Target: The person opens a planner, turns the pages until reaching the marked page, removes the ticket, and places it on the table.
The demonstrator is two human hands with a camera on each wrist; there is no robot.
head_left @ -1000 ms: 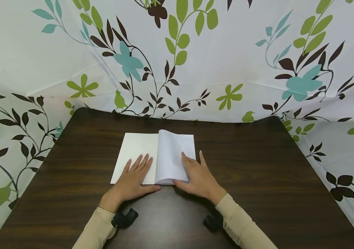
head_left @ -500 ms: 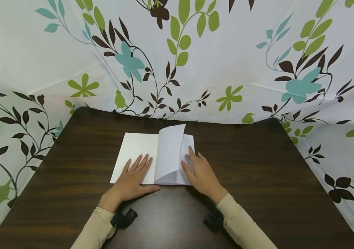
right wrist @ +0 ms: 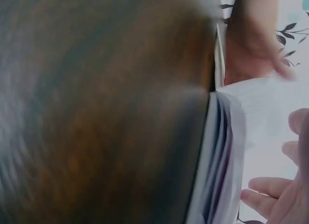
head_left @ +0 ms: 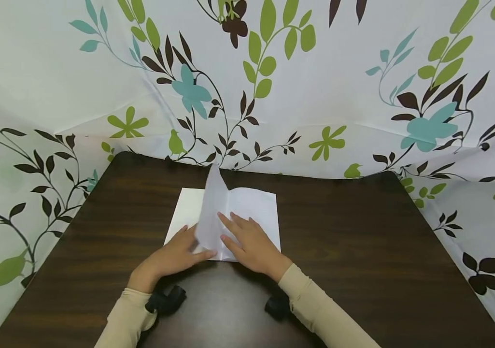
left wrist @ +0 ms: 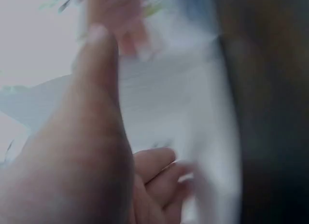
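Note:
An open notebook of lined white paper lies flat, its cream inside cover on the left. One loose-standing page rises mid-turn near the spine, leaning left. Against the right side of that page, my right hand has its fingers spread and extended. My left hand is over the cover side, its fingertips partly hidden by the page and its thumb stretched toward the spine. In the right wrist view, the stack of page edges shows beside the right fingers. The left wrist view is blurred.
The notebook lies on a dark wood-grain table. Behind and beside it hangs a white cloth printed with leaves and flowers. Black straps with a camera sit at the wrists over beige sleeves.
The page has swung from the right side, past upright, toward the left. My right hand has moved left with it. The left hand has lifted and shifted slightly left and its fingers have drawn in.

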